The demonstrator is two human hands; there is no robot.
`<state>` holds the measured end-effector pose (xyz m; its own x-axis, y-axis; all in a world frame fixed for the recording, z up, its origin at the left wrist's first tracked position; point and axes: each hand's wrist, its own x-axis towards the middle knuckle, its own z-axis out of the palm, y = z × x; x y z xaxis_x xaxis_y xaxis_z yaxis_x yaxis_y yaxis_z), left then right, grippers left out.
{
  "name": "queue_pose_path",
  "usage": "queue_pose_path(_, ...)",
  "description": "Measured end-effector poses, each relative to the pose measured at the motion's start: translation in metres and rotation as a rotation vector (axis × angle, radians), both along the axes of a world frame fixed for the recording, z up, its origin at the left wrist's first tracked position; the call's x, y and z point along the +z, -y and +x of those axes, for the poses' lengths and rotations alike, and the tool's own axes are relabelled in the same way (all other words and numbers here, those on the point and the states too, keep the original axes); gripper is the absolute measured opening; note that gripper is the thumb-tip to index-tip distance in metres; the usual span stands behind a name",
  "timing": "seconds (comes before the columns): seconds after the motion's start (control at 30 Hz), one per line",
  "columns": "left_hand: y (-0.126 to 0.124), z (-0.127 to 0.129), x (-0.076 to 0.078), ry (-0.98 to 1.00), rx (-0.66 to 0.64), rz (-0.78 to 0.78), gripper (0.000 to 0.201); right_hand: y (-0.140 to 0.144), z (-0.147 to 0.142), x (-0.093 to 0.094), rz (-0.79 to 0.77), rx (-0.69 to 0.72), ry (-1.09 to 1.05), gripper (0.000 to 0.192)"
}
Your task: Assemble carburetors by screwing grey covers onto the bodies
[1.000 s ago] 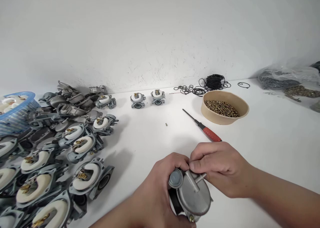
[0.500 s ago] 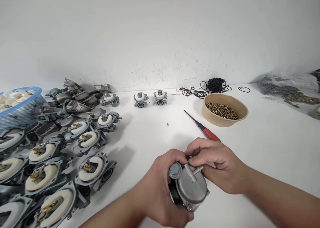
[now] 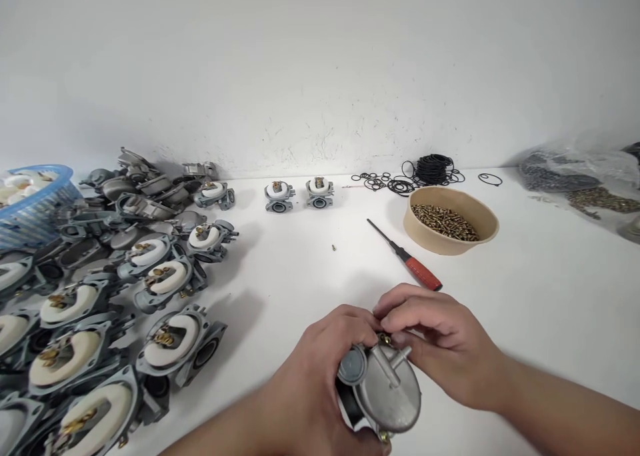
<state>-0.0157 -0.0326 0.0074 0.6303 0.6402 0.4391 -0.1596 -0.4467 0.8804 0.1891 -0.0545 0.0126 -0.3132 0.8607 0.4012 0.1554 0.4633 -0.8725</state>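
The left hand (image 3: 310, 383) grips one grey carburettor (image 3: 383, 393) low at centre; the right hand (image 3: 440, 349) pinches a small brass screw (image 3: 385, 339) at its top edge. Beyond lie one screwdriver (image 3: 407, 264), one bowl of screws (image 3: 453, 243) and two carburettors (image 3: 299, 195); the left pile (image 3: 115, 289) is cut off, uncountable.

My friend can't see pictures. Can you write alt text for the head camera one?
Two bare hands hold a round grey metal carburetor over a white table; the left hand cups it while the right hand pinches a small brass screw at its top. Many carburetors lie left; a screwdriver and bowl of screws sit behind.
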Motion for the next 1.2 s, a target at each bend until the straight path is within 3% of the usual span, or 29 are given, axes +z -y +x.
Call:
queue_pose_path(0.17,0.000,-0.003,0.002,-0.099,0.026,0.031,0.075,0.000,0.003,0.001,-0.396,-0.006,-0.126,0.013)
queue_pose_path(0.3,0.001,-0.002,0.001,-0.125,0.029,0.082,0.072,-0.005,0.007,0.001,-0.577,0.080,-0.186,0.015)
queue_pose_path(0.43,0.001,0.002,-0.001,-0.059,0.027,0.089,0.070,-0.019,0.010,0.005,-0.632,0.171,-0.146,0.025)
queue_pose_path(0.6,0.000,0.004,-0.003,-0.017,0.052,0.070,0.065,-0.040,0.010,0.024,-0.704,0.281,0.054,0.027)
queue_pose_path(0.8,-0.004,0.005,-0.007,-0.029,0.068,0.033,0.064,-0.050,0.004,0.046,-0.787,0.276,0.240,0.018)
queue_pose_path(0.97,-0.004,0.005,-0.008,-0.097,0.108,-0.074,0.064,-0.052,-0.002,0.055,-0.743,0.218,0.462,0.012)
queue_pose_path(1.2,-0.005,0.006,-0.008,-0.108,0.101,-0.059,0.067,-0.051,-0.004,0.056,-0.773,0.242,0.461,0.018)
